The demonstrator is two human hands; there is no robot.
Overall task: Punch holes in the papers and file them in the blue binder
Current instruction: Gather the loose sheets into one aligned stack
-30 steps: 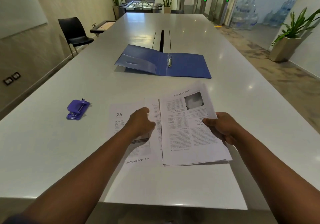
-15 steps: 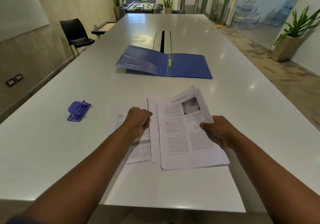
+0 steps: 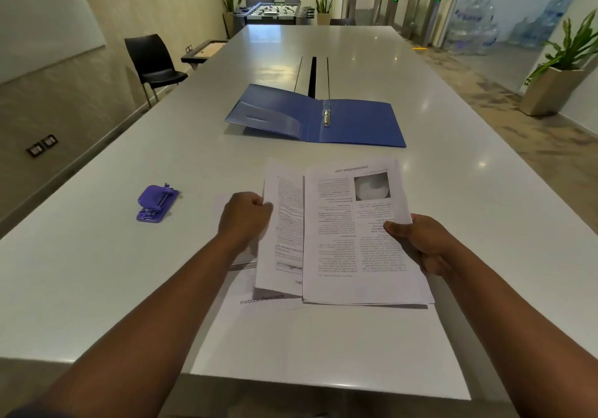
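Note:
A stack of printed papers (image 3: 349, 242) is lifted a little off the white table, its text upside down to me. My right hand (image 3: 417, 242) grips the stack's right edge. My left hand (image 3: 244, 216) pinches the left edge of a second bundle of papers (image 3: 283, 223) that fans out from under the stack. One more sheet (image 3: 259, 301) lies flat on the table beneath them, partly hidden. The blue binder (image 3: 356, 123) lies open beyond the papers, its metal rings (image 3: 326, 116) in the middle. A purple hole punch (image 3: 157, 204) sits to the left.
The long white table (image 3: 356, 346) runs far ahead, with a dark cable slot (image 3: 312, 76) behind the binder. A black chair (image 3: 152, 64) stands at the left side. A potted plant (image 3: 556, 84) stands on the floor at the right.
Both hands have raised the papers off the table and drawn them together. My left hand left the flat sheet and now pinches the left bundle's edge.

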